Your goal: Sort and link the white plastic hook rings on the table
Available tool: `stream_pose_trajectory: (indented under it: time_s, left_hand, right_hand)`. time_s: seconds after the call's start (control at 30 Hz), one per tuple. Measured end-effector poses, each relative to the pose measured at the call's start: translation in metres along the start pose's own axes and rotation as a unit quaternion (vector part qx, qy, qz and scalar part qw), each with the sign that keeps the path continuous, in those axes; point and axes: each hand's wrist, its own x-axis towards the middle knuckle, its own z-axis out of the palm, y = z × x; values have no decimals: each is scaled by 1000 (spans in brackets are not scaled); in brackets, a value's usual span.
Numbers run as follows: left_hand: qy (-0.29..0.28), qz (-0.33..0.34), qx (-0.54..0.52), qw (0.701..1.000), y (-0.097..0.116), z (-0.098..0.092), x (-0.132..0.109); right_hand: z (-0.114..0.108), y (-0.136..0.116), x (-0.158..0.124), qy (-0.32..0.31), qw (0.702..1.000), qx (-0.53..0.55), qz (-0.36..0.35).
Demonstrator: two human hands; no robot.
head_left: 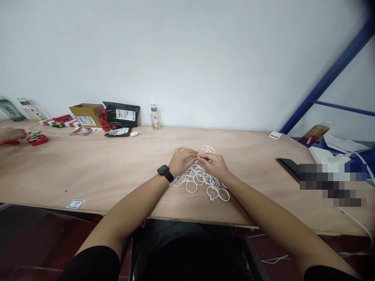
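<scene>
My left hand (183, 160), with a black watch (165, 171) on its wrist, and my right hand (215, 164) meet fingertip to fingertip just above the table. Pinched between them is a white plastic ring, of which only a small white part (198, 157) shows; the fingers hide the remainder. Below and between the hands lies a loose pile of white plastic rings (191, 187) with small clasp-like ends, some overlapping. A few more white rings (208, 149) lie just beyond my right hand's fingers.
Along the wall stand a drink bottle (155, 117), a black parcel bag (122, 114) and an open cardboard box (88, 114). At far left, another person's hand (13, 134) is near a red tray (38, 139) of small parts. A dark phone (288, 168) lies at right.
</scene>
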Motion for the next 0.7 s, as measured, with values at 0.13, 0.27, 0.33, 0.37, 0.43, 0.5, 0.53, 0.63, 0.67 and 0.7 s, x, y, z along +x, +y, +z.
stream_pose_trajectory:
  time_s: [0.13,0.27,0.33,0.37,0.43,0.5,0.53,0.63,0.67,0.7]
  left_hand:
    - [4,-16,1,1000,3,2,-1]
    - [21,-11,4,1000,4,5,-2]
    - [24,-9,7,1000,5,7,-2]
    - [25,-7,6,1000,5,7,-2]
    - [28,-2,3,1000,7,7,0]
    - [31,2,7,999,7,5,2]
    - [32,0,14,999,6,3,3]
    - [27,-31,57,998,-4,-8,6]
    - [18,-49,75,996,-9,-12,6]
    - [8,-73,92,993,-16,-17,6]
  right_hand:
    - [-1,-1,-2,15,1000,-8,0]
    - [0,-4,-4,30,999,-17,3]
    - [1,-5,-5,38,999,-18,5]
    - [2,-6,-5,41,999,-18,7]
    - [4,-6,-5,44,999,-13,10]
    - [5,-5,-2,46,999,-5,14]
    - [4,-2,-1,51,999,-6,14]
    - [-3,10,4,74,996,-56,10]
    - [-7,17,5,76,993,-86,7]
    - [-12,24,6,73,990,-117,5]
